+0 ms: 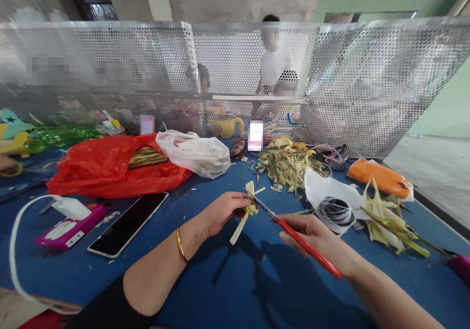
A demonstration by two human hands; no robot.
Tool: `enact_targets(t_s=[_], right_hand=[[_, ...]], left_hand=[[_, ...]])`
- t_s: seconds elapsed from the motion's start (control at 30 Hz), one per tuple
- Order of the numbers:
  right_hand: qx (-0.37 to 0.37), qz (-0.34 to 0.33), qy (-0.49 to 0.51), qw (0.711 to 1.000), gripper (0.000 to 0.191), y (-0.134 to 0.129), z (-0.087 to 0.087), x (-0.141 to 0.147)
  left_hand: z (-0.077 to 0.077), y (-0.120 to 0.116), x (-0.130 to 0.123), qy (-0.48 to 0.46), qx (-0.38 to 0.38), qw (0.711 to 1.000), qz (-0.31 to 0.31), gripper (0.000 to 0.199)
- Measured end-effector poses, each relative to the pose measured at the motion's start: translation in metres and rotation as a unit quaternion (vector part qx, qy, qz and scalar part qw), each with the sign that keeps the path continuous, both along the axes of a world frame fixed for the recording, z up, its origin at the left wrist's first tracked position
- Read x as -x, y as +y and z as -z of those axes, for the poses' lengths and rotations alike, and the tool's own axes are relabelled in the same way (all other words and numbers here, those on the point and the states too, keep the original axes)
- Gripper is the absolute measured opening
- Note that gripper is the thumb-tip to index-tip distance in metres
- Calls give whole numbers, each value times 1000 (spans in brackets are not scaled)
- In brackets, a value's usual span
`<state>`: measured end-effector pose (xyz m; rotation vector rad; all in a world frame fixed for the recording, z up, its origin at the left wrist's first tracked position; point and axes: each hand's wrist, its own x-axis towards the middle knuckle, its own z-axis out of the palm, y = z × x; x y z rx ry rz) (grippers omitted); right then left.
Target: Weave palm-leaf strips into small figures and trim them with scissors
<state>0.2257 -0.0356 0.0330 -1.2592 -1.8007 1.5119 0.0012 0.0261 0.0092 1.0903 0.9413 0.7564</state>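
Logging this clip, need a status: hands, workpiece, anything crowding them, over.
Left hand pinching pale leaf strips. Right hand gripping red-handled scissors, blades at the strips. White coil close beside right hand; leaf heap beyond.

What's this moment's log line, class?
left hand: holds pale strips | right hand: holds red-handled tool, metal end at strips | table: red bag, black phone

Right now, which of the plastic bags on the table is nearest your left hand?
The translucent white bag, just beyond the left hand; the red bag lies farther left, and the orange packet is far right.
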Motion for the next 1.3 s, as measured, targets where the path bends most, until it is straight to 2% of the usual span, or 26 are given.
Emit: enact_targets(t_s=[0.33,0.43,0.57,0.67,0.83,1.03,1.2,1.3], right_hand=[[1,21,1,1000,43,0,6,1],[-41,44,-14,998,44,0,9,2],[-115,97,-33,988,42,3,11,2],[-131,97,-36,986,42,4,12,1],[-107,63,-37,992,45,2,11,1],[-52,16,-15,998,55,0,2,0],[-5,-36,-2,999,48,1,-6,-9],[14,-28,1,1000,46,2,-9,-11]], left_hand=[[5,2,1,-7,-13,1000,10,19],[8,4,3,-14,-28,999,15,24],[11,7,4,-31,-67,997,-14,32],[11,8,4,-33,-73,996,-25,30],[10,6,3,-29,-78,996,-31,31],[7,6,3,-20,-83,995,-58,25],[5,7,4,-5,-93,994,-54,22],[4,6,4,6,-82,996,-29,19]])
